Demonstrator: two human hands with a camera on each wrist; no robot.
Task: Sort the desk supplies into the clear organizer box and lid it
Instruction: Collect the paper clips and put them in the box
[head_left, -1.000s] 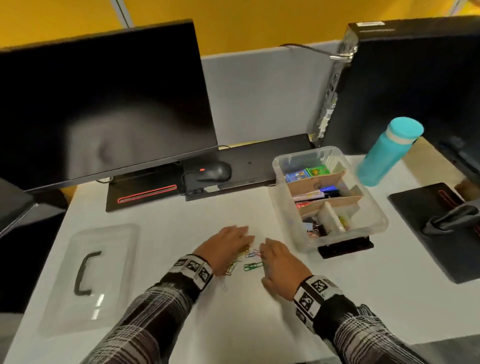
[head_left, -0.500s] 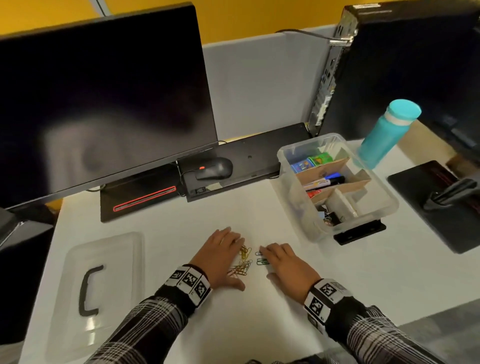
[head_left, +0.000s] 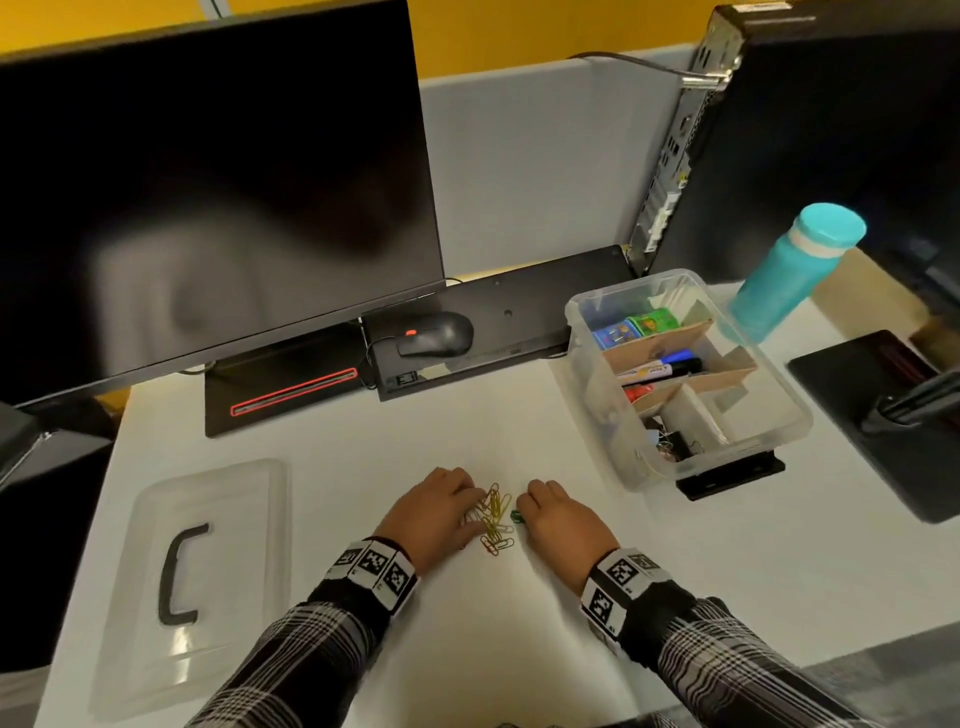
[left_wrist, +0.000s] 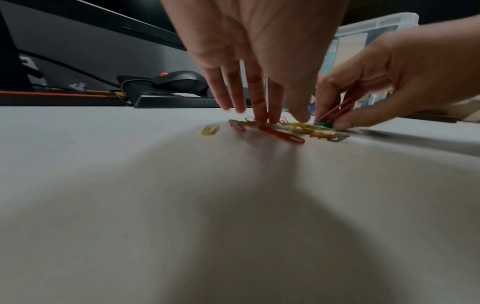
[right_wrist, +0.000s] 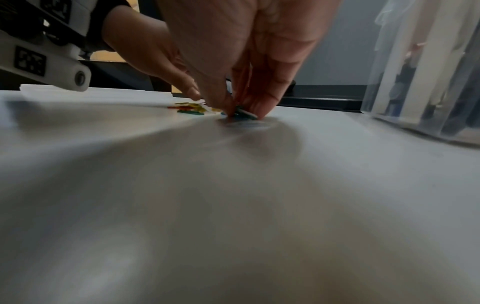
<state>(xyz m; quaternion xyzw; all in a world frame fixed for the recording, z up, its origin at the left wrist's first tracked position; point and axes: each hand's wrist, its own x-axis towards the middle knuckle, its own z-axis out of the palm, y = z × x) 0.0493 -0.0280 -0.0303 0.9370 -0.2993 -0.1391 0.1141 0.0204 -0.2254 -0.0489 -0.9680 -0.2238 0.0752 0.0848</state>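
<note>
A small pile of coloured paper clips (head_left: 494, 514) (left_wrist: 280, 131) lies on the white desk between my two hands. My left hand (head_left: 475, 512) (left_wrist: 259, 117) stands over the pile with straight fingers, their tips pressing on the clips. My right hand (head_left: 519, 512) (right_wrist: 242, 115) pinches a few clips, red and green, at the pile's right edge, low on the desk. The clear organizer box (head_left: 602, 415) stands to the right with cardboard dividers, markers and small coloured boxes inside. Its clear lid (head_left: 234, 519) with a black handle lies flat at the left.
A black monitor (head_left: 208, 182) and its base fill the back left, with a black mouse (head_left: 436, 335) behind the clips. A teal bottle (head_left: 789, 275) stands right of the box. A second monitor stand (head_left: 883, 410) is at the far right.
Both hands have drawn closer together and raked the scattered clips into a tighter pile. The right hand's fingers have closed on a few clips.
</note>
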